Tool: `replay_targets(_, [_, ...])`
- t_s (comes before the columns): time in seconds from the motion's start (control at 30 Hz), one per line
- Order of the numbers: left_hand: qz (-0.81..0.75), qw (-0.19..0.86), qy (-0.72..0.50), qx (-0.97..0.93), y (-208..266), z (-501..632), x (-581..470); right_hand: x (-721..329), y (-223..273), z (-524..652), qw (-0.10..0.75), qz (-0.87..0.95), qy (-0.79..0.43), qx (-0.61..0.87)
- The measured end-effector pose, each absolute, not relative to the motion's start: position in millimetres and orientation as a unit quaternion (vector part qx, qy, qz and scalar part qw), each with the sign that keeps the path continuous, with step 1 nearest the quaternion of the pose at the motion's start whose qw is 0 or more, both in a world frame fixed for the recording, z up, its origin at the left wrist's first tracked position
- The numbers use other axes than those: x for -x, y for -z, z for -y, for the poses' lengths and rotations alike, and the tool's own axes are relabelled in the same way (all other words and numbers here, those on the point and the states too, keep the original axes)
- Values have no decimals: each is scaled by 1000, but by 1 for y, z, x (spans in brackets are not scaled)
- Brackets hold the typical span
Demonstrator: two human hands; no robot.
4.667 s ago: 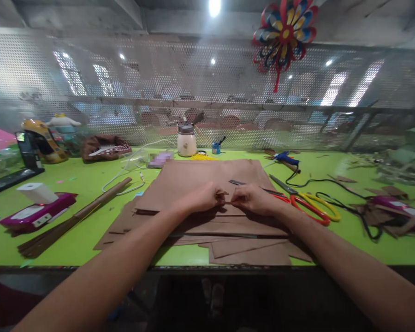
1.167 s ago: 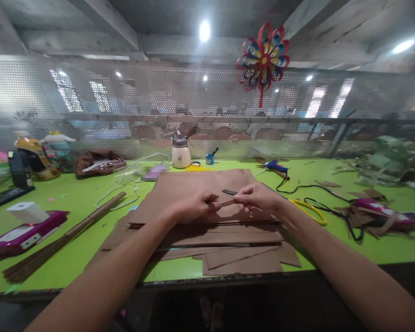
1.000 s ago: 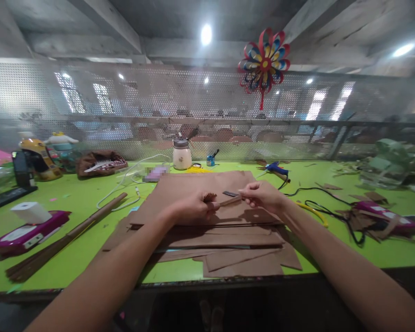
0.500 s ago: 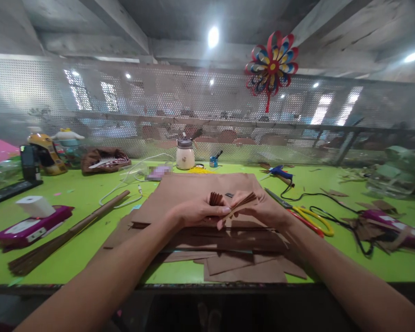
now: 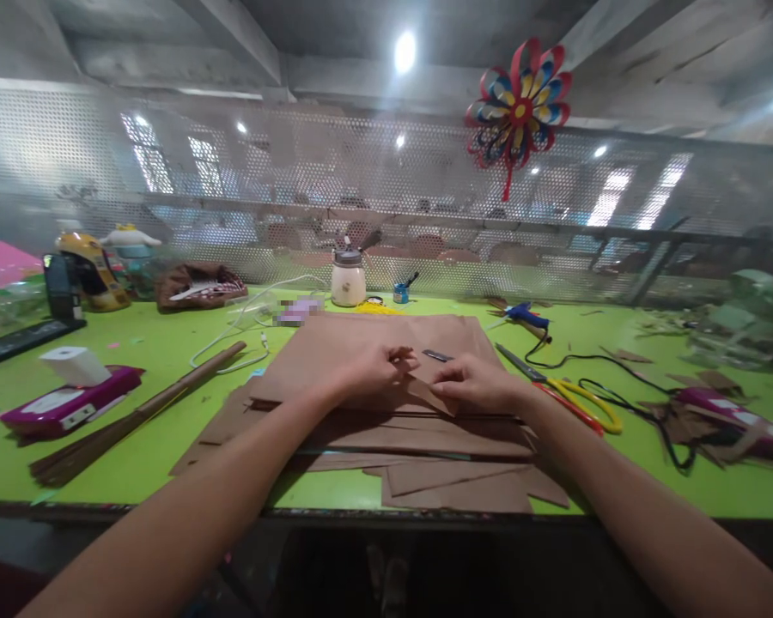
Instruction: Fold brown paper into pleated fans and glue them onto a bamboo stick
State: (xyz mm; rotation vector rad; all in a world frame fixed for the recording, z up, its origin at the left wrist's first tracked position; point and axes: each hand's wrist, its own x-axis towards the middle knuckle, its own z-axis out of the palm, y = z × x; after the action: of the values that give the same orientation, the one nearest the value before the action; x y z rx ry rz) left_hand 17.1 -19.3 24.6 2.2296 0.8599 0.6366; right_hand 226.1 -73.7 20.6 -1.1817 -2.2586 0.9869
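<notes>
My left hand [image 5: 381, 369] is closed, with a small folded piece of brown paper [image 5: 400, 353] showing dark at its fingertips. To its right, my right hand [image 5: 477, 383] pinches its thumb and fingers together at the brown paper strip [image 5: 433, 398] between the hands. The strip blends with the sheets behind it, so its outline is hard to follow. Both hands are above a stack of brown paper sheets [image 5: 335, 343]. A small dark blade-like piece [image 5: 436, 355] lies on the top sheet, just beyond my right fingers.
Scissors [image 5: 576, 399] with red and yellow handles lie right of the stack, near a blue glue gun [image 5: 528, 316] and its black cord. At left are a long brown paper bundle [image 5: 148, 412] and a purple power strip [image 5: 74, 403]. A lidded jar [image 5: 348, 281] stands behind.
My hands have moved apart slightly. The pleated brown paper that was fanned out between them no longer shows its spread folds. The camera view has shifted a little.
</notes>
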Motion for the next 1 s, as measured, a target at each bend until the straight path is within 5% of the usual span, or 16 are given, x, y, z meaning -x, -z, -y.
replay_targets(0.3, [-233, 212, -162, -935, -11, 24, -21, -218, -2, 63, 207, 876, -173, 399])
replay_targets(1.0, [-252, 164, -97, -949, -13, 24, -17, -229, -3, 71, 118, 898, -26, 423])
